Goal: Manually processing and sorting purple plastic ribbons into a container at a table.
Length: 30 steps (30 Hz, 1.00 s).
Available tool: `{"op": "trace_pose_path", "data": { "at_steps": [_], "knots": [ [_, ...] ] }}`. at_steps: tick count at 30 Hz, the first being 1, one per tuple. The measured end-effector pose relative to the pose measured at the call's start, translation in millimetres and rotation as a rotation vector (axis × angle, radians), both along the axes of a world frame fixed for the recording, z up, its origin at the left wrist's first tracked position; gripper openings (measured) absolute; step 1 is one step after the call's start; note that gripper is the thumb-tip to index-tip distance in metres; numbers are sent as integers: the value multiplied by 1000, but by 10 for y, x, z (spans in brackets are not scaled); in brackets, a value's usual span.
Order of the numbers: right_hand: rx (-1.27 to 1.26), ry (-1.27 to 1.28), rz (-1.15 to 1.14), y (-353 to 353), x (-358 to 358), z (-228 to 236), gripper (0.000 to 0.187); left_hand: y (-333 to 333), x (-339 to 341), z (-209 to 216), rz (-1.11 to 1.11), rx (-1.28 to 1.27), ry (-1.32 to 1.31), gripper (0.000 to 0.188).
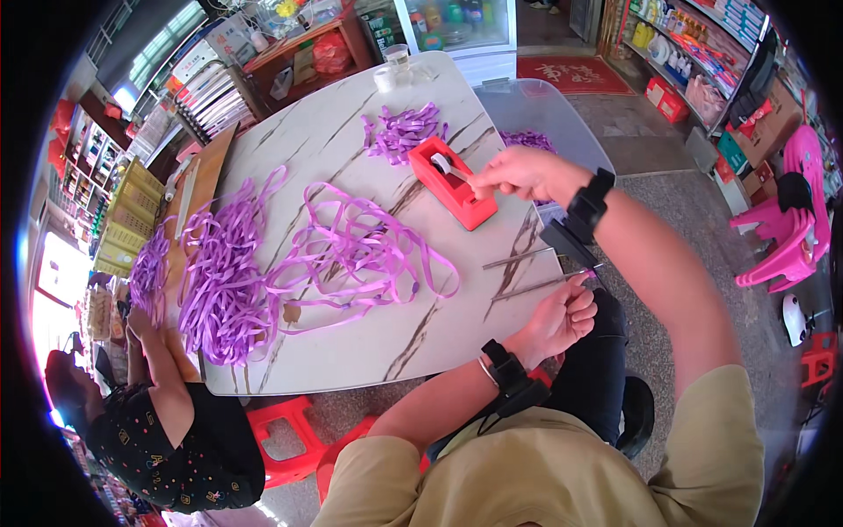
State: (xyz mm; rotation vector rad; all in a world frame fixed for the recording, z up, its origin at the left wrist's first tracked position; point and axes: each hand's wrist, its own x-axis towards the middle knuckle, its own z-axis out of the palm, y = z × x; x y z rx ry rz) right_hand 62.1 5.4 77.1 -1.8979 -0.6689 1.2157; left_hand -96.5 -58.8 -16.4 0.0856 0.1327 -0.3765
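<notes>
A red tape dispenser (457, 189) with a roll of tape (442, 163) in it stands on the marble-patterned table (351, 356). My right hand (522, 173) reaches to its side, finger and thumb pinched on the end of the tape. Near the table's right edge my left hand (566, 316) is curled closed; whatever lies inside its fingers is hidden. Just beyond it, two thin metal rods (527, 288) stick out over the tabletop. Behind the dispenser lies a small pile of purple ribbon pieces (404, 132). Loose purple ribbon loops (360, 255) spread over the middle.
A big heap of purple ribbon (224, 272) covers the table's left part. Another person (167, 413) sits at the left, hands at more ribbon. A clear plastic bin (562, 114) with purple pieces stands beyond my right hand. Red stools (294, 439) stand below the table edge.
</notes>
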Motion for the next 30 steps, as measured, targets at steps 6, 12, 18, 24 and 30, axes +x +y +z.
{"op": "trace_pose_path", "data": {
  "at_steps": [6, 12, 18, 24, 30],
  "knots": [
    [58, 94, -68, -277, -180, -204, 23, -16, 20, -174, 1, -36, -98, 18],
    [81, 0, -69, -286, -238, -328, 25, -23, 9, -147, -4, 5, -73, 22],
    [206, -593, -25, -298, -298, -430, 22, -26, 0, -142, 5, -20, -46, 19],
    [412, -496, 94, -732, 49, -422, 21, -15, 18, -113, -13, -37, -42, 13],
    [-55, -266, 431, -1344, 301, -60, 19, 7, 10, -104, -12, -43, -44, 30]
  ]
}}
